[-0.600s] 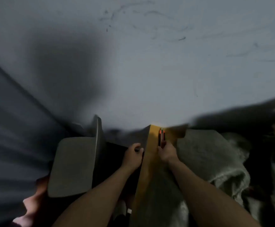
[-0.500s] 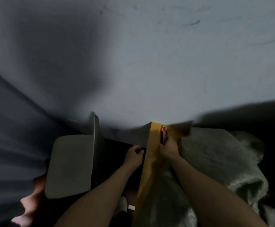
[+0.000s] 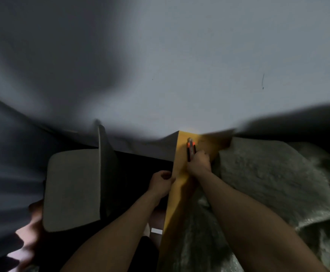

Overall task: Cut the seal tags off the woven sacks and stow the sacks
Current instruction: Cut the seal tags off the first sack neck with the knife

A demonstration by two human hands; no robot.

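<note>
Head view only, dim and blurred.

Right hand wrapped tight round utility knife, orange-black body, tip pointing away along the yellow-brown panel. Left hand curled on the panel's near edge, apparently pinching it; finger detail too dark to confirm.

Step in hand, as judged: knife work up against the panel, sack not yet stowed. To do well: keep left hand behind the blade line, not ahead of it. Short, shallow strokes away from the body. Blade off the sack weave. Cannot tell whether the blade is extended.

Woven sack: pale grey-white, coarse weave, slack and crumpled, heaped right of the panel, under and beside the right forearm, touching the panel's right side. Looks limp, likely to snag and slide under a blade. Seal tag not visible.

Grey flap left, dark cavity between it and the panel. Plain wall above.
</note>
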